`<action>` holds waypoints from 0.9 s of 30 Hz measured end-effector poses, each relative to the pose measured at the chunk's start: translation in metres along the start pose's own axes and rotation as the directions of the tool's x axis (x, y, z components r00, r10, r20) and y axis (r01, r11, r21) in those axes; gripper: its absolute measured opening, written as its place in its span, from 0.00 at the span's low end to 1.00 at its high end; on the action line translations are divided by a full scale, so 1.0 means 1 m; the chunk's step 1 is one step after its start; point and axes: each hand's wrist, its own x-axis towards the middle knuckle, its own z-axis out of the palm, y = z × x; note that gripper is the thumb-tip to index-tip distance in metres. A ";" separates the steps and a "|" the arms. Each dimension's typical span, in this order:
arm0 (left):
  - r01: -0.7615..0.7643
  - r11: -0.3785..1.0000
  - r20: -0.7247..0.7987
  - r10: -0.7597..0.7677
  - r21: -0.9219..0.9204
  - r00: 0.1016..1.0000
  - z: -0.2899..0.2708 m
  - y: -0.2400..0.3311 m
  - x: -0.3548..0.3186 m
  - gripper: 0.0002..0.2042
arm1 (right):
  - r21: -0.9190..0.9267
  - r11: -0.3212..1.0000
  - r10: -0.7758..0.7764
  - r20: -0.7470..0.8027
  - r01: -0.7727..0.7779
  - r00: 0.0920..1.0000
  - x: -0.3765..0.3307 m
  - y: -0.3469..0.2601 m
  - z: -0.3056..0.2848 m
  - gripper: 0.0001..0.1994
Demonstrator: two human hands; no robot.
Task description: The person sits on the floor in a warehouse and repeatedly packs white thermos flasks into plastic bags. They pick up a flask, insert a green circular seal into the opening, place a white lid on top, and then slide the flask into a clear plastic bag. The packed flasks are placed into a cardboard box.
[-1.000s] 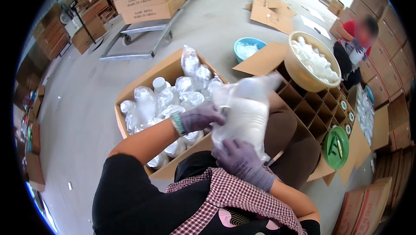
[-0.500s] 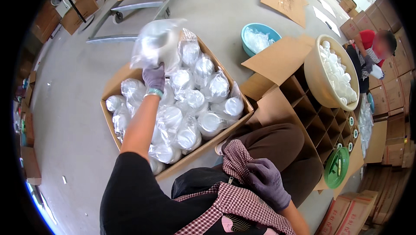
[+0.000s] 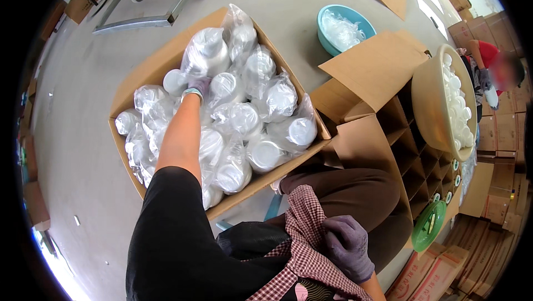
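My left hand (image 3: 199, 86) grasps a bagged white bottle (image 3: 206, 51) at the far side of the nearly full cardboard box (image 3: 133, 87) on the floor. My right hand (image 3: 347, 245) rests loosely curled on my lap, holding nothing; few gaps remain to fill.

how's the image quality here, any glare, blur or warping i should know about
Head view: strong fisheye, so the cardboard box edges and metal frame bow toward a black rim. Daylight blows out the lower left edge and glints off the bagged bottles. The left hand in the box is fairly sharp; the right hand rests on the lap, slightly soft.
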 end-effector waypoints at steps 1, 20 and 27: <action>0.033 0.999 0.041 -0.032 -0.026 0.999 0.009 0.006 0.002 0.28 | 0.000 1.000 0.011 0.006 -0.011 1.000 0.002 0.000 0.000 0.14; 0.250 0.856 -0.409 -0.449 -0.452 0.794 -0.053 -0.087 -0.094 0.49 | -0.082 0.987 -0.143 -0.007 0.141 0.990 -0.001 0.018 0.004 0.15; 0.338 0.657 -0.306 -0.665 -0.674 0.682 -0.091 -0.051 -0.146 0.52 | 0.017 0.990 -0.139 -0.012 0.139 0.990 -0.020 0.019 0.000 0.17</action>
